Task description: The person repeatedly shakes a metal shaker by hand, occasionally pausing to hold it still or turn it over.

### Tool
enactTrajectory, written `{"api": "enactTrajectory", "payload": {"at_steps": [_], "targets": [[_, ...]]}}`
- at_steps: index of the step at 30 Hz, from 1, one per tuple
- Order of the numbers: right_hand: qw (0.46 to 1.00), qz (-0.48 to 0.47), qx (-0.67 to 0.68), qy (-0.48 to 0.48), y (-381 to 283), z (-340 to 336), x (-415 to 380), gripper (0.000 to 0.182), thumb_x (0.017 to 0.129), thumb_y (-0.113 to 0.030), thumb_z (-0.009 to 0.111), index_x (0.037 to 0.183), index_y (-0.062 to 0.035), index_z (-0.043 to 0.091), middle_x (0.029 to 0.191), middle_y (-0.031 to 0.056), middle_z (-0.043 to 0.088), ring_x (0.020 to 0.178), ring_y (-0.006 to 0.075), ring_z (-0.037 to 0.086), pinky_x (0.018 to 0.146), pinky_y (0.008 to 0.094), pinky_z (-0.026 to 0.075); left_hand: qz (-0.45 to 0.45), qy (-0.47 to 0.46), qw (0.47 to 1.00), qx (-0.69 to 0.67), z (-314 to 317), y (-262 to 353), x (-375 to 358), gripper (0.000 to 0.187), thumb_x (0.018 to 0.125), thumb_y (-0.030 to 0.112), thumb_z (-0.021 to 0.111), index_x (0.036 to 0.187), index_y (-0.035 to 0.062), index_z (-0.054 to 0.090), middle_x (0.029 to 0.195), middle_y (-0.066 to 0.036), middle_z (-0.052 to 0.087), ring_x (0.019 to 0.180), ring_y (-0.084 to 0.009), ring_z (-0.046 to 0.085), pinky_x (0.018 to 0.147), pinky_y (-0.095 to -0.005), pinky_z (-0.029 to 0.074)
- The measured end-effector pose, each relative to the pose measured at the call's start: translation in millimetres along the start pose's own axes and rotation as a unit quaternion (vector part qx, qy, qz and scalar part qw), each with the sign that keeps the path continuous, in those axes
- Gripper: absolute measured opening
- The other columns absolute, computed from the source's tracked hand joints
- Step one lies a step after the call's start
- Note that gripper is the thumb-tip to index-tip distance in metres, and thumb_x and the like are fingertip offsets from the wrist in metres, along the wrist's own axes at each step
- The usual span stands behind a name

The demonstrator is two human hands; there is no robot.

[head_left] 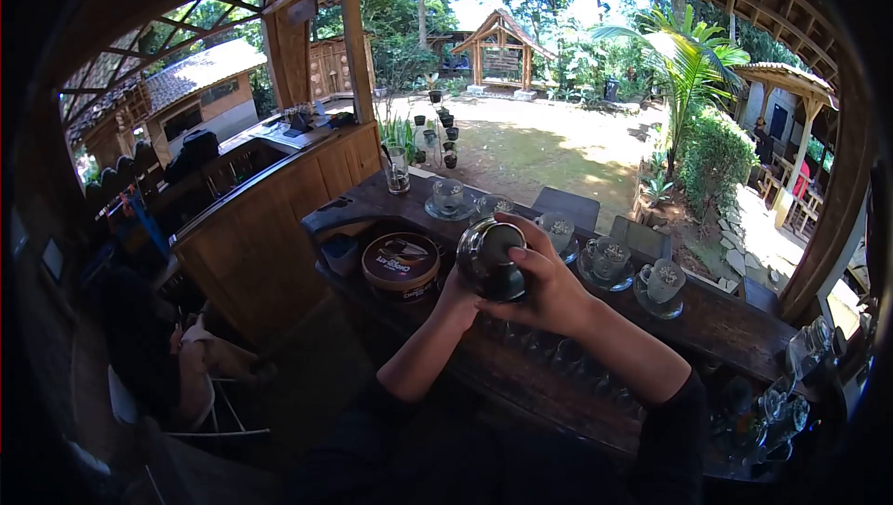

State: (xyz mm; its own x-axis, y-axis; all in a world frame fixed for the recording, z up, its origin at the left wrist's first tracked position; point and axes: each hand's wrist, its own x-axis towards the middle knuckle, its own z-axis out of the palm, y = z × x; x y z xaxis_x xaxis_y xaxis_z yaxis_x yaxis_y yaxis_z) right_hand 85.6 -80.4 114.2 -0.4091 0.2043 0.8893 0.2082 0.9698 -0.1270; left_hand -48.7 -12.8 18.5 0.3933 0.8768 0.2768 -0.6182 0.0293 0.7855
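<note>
Both my hands hold a dark, shiny, rounded vessel (488, 263) above the counter; its exact kind is hard to make out. My right hand (547, 284) wraps its right side, with the thumb across the near face. My left hand (453, 304) grips its lower left side, the fingers mostly hidden behind it. Just beyond, a glass cup (556, 231) stands with pale bits inside. More such cups on glass saucers line the counter, among them a glass cup (609, 258) and a glass cup (664, 280). A round brown tub (400, 259) with chocolate lettering sits left of my hands.
The dark wooden counter (735, 333) runs across in front of me. A tall glass (397, 178) stands at its far left end. Stacked glassware (781, 412) crowds the right side. On the left, a person (153, 347) sits beside a wooden bar (279, 235).
</note>
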Motion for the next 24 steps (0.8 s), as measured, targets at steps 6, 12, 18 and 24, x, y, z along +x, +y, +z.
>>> {"api": "enactTrajectory", "payload": {"at_steps": [6,12,18,24], "targets": [[0.943,-0.294,-0.14,-0.071,-87.9,-2.8,1.4,0.062,0.068,-0.027,0.07,0.116,-0.0512,0.039,0.128,-0.001,0.044,0.11,0.0419,0.046,0.092,0.0607,0.034,0.084,-0.142,0.977,-0.133,47.8,57.4,-61.5,0.038,0.091,0.038,0.043,0.113,0.006,0.043,0.106,-0.017,0.053,0.095,-0.0268,0.058,0.078,-0.0434,0.052],[0.993,-0.073,-0.039,-0.085,-17.7,7.4,-28.7,0.057,0.07,-0.026,0.072,0.115,-0.0446,0.044,0.133,0.0045,0.039,0.112,0.0434,0.045,0.084,0.0553,0.044,0.003,-0.01,0.988,-0.153,-50.1,-74.4,-18.4,0.036,0.093,0.033,0.039,0.119,0.0073,0.043,0.108,-0.012,0.054,0.096,-0.0236,0.056,0.082,-0.0387,0.049],[0.908,-0.378,-0.151,-0.103,-97.6,3.3,-13.6,0.048,0.075,-0.021,0.067,0.114,-0.0407,0.047,0.125,0.003,0.043,0.115,0.0411,0.044,0.086,0.0587,0.04,0.258,-0.158,0.95,-0.081,52.0,52.9,-98.3,0.049,0.089,0.04,0.045,0.121,0.0035,0.038,0.105,-0.023,0.053,0.099,-0.0335,0.057,0.077,-0.045,0.053],[0.996,-0.04,-0.012,-0.074,-16.0,16.2,-5.4,0.069,0.058,-0.016,0.08,0.114,-0.0373,0.045,0.13,0.011,0.04,0.114,0.0507,0.037,0.087,0.059,0.039,-0.015,0.076,0.994,-0.081,-10.4,-12.1,-28.4,0.038,0.094,0.035,0.038,0.121,0.0078,0.043,0.111,-0.014,0.053,0.1,-0.0257,0.056,0.084,-0.0411,0.05]]}}
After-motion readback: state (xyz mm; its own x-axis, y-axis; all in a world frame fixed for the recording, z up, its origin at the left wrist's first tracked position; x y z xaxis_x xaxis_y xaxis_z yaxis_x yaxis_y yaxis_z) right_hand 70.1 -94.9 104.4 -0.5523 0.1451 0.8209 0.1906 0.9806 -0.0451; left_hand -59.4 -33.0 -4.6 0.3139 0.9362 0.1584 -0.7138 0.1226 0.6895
